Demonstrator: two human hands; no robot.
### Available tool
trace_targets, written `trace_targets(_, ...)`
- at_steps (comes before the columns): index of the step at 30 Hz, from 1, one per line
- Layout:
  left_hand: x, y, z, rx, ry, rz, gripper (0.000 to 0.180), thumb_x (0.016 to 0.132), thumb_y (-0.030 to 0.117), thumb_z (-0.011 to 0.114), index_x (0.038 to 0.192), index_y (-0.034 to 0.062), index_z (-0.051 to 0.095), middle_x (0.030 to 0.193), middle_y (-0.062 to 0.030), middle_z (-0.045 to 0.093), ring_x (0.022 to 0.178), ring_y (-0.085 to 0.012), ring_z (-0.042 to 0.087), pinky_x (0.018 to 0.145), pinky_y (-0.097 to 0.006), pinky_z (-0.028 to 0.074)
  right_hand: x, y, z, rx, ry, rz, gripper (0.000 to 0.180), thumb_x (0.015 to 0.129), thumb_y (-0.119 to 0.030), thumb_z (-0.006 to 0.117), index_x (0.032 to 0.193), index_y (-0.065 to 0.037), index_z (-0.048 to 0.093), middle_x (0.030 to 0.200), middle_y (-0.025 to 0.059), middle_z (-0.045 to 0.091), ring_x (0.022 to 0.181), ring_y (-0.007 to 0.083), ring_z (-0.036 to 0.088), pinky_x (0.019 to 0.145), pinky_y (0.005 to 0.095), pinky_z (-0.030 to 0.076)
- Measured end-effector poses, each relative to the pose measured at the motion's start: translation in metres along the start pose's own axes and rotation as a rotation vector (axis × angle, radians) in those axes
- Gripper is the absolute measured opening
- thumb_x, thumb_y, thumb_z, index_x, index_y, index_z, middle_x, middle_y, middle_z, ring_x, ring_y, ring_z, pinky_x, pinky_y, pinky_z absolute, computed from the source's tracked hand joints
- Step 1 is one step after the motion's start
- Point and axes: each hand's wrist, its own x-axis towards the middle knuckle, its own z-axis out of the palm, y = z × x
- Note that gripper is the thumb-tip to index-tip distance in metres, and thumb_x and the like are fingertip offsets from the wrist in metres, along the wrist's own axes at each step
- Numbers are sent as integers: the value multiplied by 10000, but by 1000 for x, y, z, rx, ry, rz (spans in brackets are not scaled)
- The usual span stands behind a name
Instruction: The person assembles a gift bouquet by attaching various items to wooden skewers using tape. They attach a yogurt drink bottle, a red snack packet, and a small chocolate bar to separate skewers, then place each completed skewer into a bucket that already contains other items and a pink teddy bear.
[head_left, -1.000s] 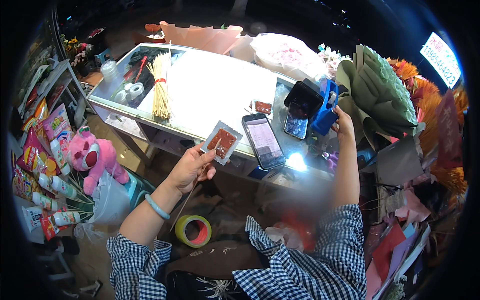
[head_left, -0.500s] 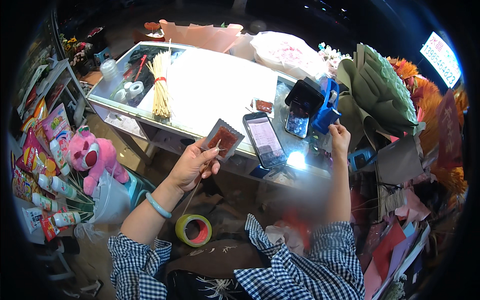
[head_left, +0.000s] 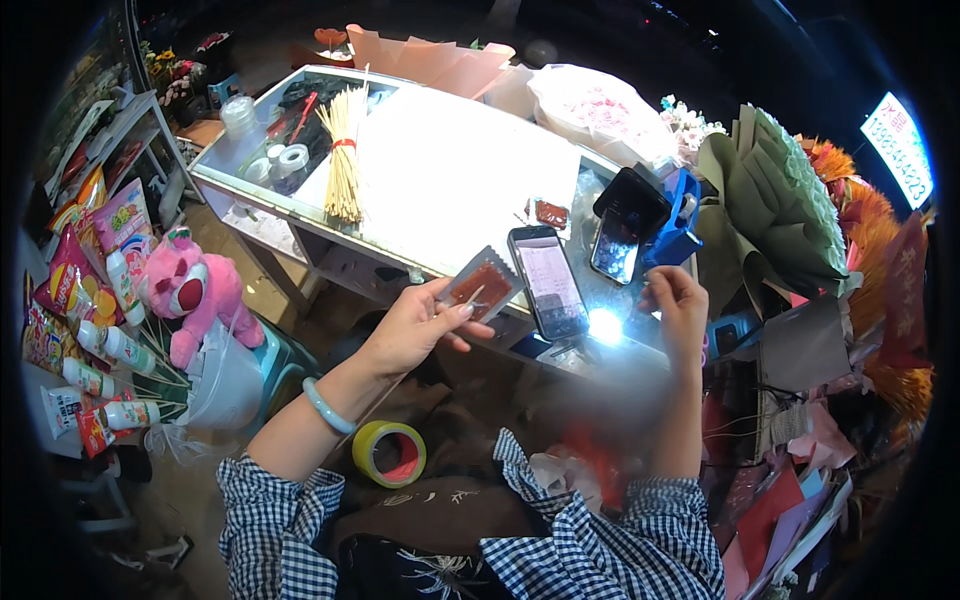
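The left hand (head_left: pixel 425 325) has its grip pinched closed on a sachet (head_left: pixel 485 285) and a thin stick (head_left: pixel 378 405), held up by the near edge of the counter (head_left: pixel 250 190). The stick slants down past the wrist. Over by the blue dispenser (head_left: pixel 675 235), the right hand (head_left: pixel 678 300) has its fingers curled in; whether that grip has hold of anything, I can't tell. Between the hands a phone (head_left: pixel 550 285) lies on the counter, another sachet (head_left: pixel 550 214) just beyond it.
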Motion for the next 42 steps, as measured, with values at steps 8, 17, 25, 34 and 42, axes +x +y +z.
trace_targets(8, 3, -7, 17, -8, 21, 26, 350, 950, 102, 491, 1285, 4, 467, 1124, -70, 608, 937, -120, 626, 737, -240, 515, -46, -86, 122, 331, -465, 9, 166, 901, -56, 570, 1038, 5, 642, 713, 22, 621, 548, 55, 550, 495, 187, 436)
trace_targets(17, -10, -4, 27, 35, 65, 100, 339, 948, 72, 478, 1279, -5, 469, 1134, -69, 594, 976, -126, 606, 775, -241, 520, -39, -75, 142, 97, -340, 41, 313, 825, -99, 685, 1042, 2, 483, 571, 23, 547, 508, 68, 485, 491, 228, 403)
trace_targets(25, -5, -4, 26, -101, 26, 154, 406, 946, 95, 489, 1322, -27, 391, 1125, -122, 598, 937, -164, 639, 779, -256, 532, -44, -61, 139, 389, -169, -8, 540, 793, -119, 724, 1239, 30, 459, 888, 44, 607, 690, 73, 542, 590, 210, 438)
trace_targets(34, -9, -6, 24, 424, 326, 289, 642, 899, 110, 563, 1419, -8, 205, 1180, -216, 545, 969, -223, 625, 796, -282, 504, -50, -52, 138, 709, -178, 146, 234, 843, -38, 642, 1062, 40, 617, 975, 74, 656, 871, 113, 600, 808, 250, 469)
trace_targets(42, -11, 2, 38, 761, 406, 596, 347, 826, 69, 658, 1145, -36, 571, 1003, -153, 639, 903, -248, 633, 809, -331, 493, -58, -59, 136, 731, -278, 133, 234, 833, -35, 653, 1055, 36, 624, 960, 48, 631, 880, 101, 575, 796, 233, 451)
